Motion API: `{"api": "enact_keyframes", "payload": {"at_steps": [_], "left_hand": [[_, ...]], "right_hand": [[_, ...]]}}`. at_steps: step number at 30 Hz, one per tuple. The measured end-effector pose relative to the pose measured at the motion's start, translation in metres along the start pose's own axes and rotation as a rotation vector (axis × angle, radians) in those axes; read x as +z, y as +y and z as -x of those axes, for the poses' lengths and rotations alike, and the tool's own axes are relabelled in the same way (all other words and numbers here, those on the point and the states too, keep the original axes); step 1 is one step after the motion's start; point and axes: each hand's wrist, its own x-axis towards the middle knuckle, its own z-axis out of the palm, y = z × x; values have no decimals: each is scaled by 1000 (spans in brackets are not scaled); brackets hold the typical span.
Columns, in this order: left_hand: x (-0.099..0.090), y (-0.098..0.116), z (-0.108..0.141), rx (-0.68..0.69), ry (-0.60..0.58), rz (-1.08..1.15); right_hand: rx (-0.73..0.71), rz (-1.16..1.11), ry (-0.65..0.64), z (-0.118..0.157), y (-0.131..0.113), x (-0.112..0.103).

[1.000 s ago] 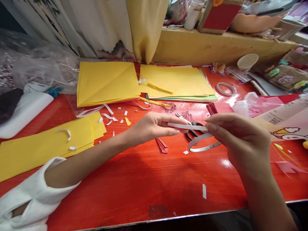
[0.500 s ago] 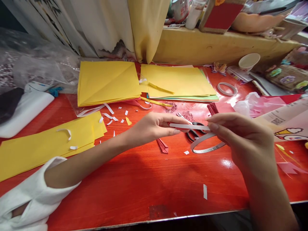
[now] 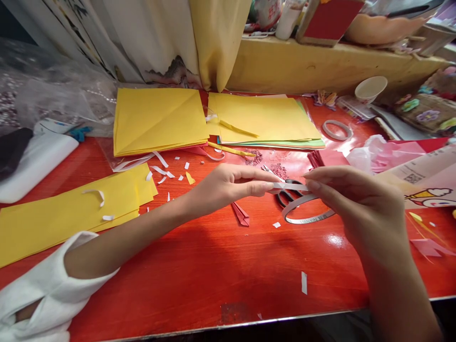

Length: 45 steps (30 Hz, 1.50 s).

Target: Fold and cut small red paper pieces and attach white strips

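My right hand grips a narrow roll of white tape between thumb and fingers, its ring hanging below with printing on the inner side. From it a short strip stretches left to my left hand, whose thumb and fingers are pinched on its end. Anything else inside that pinch is hidden. Under the strip lie scissors with black handles, partly covered by my hands and the tape. Close below my left hand, a small folded dark-red paper piece rests on the red table.
Two stacks of yellow paper lie at the back, and cut yellow strips at left. A second tape roll and a paper cup stand back right. White scraps are scattered about. Pink plastic lies at right.
My left thumb has pressed down over the tape strip and covers more of it. The red bit seen at my left fingers is hidden now. My right hand has barely moved.
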Motion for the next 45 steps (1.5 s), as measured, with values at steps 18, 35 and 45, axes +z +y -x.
{"api": "enact_keyframes", "payload": {"at_steps": [18,35,45], "left_hand": [[1,-6,-1,-46,51,42],[-3,-8,-2,-8,5,-43],[-5,-10,-4,46,-24,-103]], "right_hand": [[-18,33,-49,1,1,0],[78,49,-91,0,-1,0],[249,-310,-19,-1,-8,-7]]}}
